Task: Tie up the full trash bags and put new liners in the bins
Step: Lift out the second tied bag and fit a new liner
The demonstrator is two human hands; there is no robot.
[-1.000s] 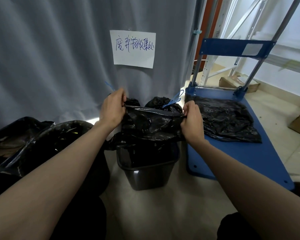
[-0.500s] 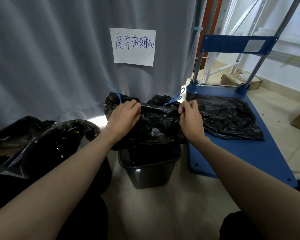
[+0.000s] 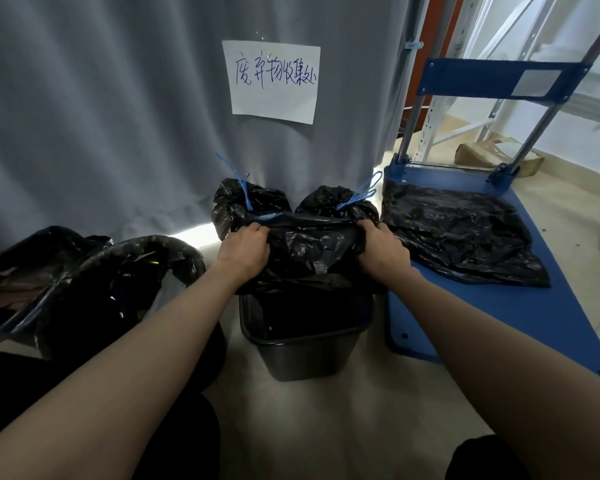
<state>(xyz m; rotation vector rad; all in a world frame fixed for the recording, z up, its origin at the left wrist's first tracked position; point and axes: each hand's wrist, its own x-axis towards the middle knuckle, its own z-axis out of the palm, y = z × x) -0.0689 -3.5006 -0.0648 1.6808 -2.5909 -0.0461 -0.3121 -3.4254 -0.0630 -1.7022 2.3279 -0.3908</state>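
Both hands grip the new liner [image 3: 312,251] stretched side to side directly above the bin [image 3: 305,344]: left hand [image 3: 245,249] and right hand [image 3: 383,247] each clenched on an end, mouth edge level.

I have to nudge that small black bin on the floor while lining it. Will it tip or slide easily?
The bin looks empty and thin-walled, so probably light and apt to slide on the smooth floor. It narrows toward its base, so a high push could tip it. Both hands, left hand and right hand, hold the liner, leaving the bin unsteadied.
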